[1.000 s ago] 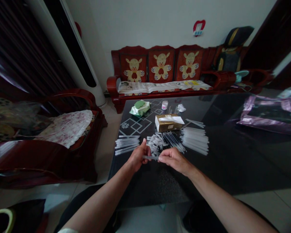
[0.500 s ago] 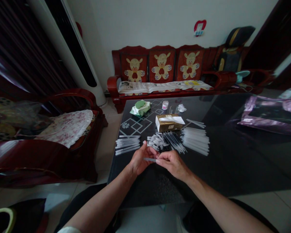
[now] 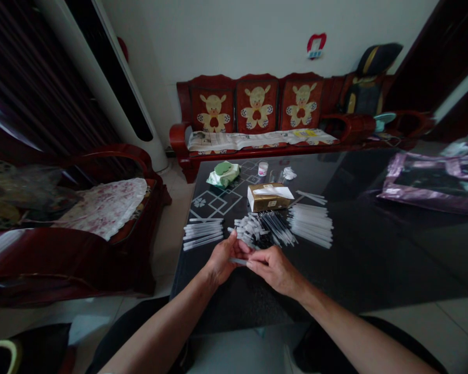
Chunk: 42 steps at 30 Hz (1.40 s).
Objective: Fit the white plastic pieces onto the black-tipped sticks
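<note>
A whitish translucent pen barrel [image 3: 237, 261] lies across the front of my left hand [image 3: 221, 259], whose fingers are curled with the thumb pointing up. My right hand [image 3: 275, 267] pinches the barrel's right end between thumb and fingers. Just beyond my hands is a heap of small white and black pen parts [image 3: 249, 226], partly hidden by my left thumb. Thin dark-tipped pen refills [image 3: 278, 227] lie beside the heap. Further right is a stack of translucent barrels [image 3: 311, 224]. On the left, several whitish pens [image 3: 203, 232] lie in a row.
A gold tissue box [image 3: 271, 201] stands behind the parts on the dark table [image 3: 359, 249]. Green wipes [image 3: 223, 174], a small cup [image 3: 262, 169] and crumpled tissue [image 3: 289, 173] sit farther back. A purple-edged clear bag [image 3: 432, 184] is at right, a wooden sofa [image 3: 253, 150] behind.
Both hands have lowered slightly toward me, still with the barrel between them. The view has shifted a little. The piles on the table look the same.
</note>
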Motion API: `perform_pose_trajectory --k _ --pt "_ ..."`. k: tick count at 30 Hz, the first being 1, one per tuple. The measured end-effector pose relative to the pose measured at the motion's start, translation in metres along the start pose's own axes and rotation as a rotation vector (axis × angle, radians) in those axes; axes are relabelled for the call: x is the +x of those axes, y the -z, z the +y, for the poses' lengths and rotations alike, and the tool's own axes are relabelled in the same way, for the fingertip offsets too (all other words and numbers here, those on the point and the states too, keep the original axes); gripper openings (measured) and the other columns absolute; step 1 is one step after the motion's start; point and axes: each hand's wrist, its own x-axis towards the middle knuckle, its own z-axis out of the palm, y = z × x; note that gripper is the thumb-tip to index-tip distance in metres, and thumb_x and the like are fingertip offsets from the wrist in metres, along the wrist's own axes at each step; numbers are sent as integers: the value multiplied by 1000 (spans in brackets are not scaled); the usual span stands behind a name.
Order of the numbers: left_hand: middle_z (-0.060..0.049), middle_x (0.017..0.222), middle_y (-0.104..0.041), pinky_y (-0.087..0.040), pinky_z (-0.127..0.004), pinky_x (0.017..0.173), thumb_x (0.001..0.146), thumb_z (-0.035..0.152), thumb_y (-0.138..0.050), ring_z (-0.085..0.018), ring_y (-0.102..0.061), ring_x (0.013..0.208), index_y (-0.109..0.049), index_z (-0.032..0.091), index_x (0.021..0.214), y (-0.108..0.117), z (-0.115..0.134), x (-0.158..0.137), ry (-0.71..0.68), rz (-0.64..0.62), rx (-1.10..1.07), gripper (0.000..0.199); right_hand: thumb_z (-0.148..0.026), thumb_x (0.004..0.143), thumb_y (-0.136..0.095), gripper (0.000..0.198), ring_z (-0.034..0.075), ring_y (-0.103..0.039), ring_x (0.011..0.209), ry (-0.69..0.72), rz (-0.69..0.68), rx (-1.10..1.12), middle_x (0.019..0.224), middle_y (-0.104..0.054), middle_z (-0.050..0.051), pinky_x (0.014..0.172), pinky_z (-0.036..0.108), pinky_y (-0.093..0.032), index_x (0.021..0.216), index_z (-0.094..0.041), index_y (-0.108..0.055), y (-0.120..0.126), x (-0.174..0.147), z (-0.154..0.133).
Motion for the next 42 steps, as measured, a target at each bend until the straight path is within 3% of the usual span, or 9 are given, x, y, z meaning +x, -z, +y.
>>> perform_pose_trajectory --k 5,10,13,15,17,31,37,42 --pt "-12 66 -66 -47 -26 57 86 58 -43 -17 -60 58 -62 9 65 -4 5 -2 -18 29 58 57 -28 85 -52 32 8 -33 53 -14 28 58 54 -35 -5 52 23 -24 56 -14 -53 1 0 2" --pt "-11 76 -66 -48 -26 62 88 55 -41 -16 -60 65 -66 8 78 -4 16 3 -106 50 33 54 -35 83 -56 29 9 -37 53 -141 46 235 54 -44 -4 50 23 -25 69 -12 -67 3 4 14" --pt "-6 65 -59 -31 -18 40 86 61 -40 -7 -44 45 -66 8 81 2 19 6 -142 111 149 59 -36 82 -58 28 8 -37 52 -191 37 267 53 -44 -4 48 22 -24 70 -12 -68 3 6 19" --pt "-3 60 -54 -16 -18 35 84 67 -36 -4 -32 38 -64 9 79 5 20 7 -139 112 195 64 -36 81 -59 28 8 -37 51 -198 38 278 53 -45 -3 48 22 -24 71 -12 -69 4 7 20" --pt "-2 59 -53 -11 -18 36 83 70 -32 -4 -29 38 -63 10 77 7 22 6 -118 98 192 68 -37 81 -59 29 8 -37 51 -192 44 280 52 -45 -3 48 22 -23 71 -12 -69 4 7 21" --pt "1 54 -42 -9 -19 36 83 69 -33 -5 -29 39 -59 12 70 2 18 9 -121 137 202 63 -36 83 -57 29 8 -32 51 -138 36 178 52 -40 -5 48 23 -22 70 -12 -68 7 6 21" --pt "3 50 -37 -9 -19 36 85 67 -33 -5 -25 38 -56 13 67 2 16 8 -144 124 219 62 -33 86 -54 28 9 -39 54 -47 58 65 56 -45 -4 51 22 -27 68 -14 -64 4 3 11" --pt "7 47 -23 -12 -18 37 85 63 -39 -5 -18 38 -45 17 60 -2 14 7 -193 15 102 53 -34 88 -49 31 10 -38 55 -28 90 17 57 -45 -3 53 23 -28 65 -15 -59 -1 0 1"
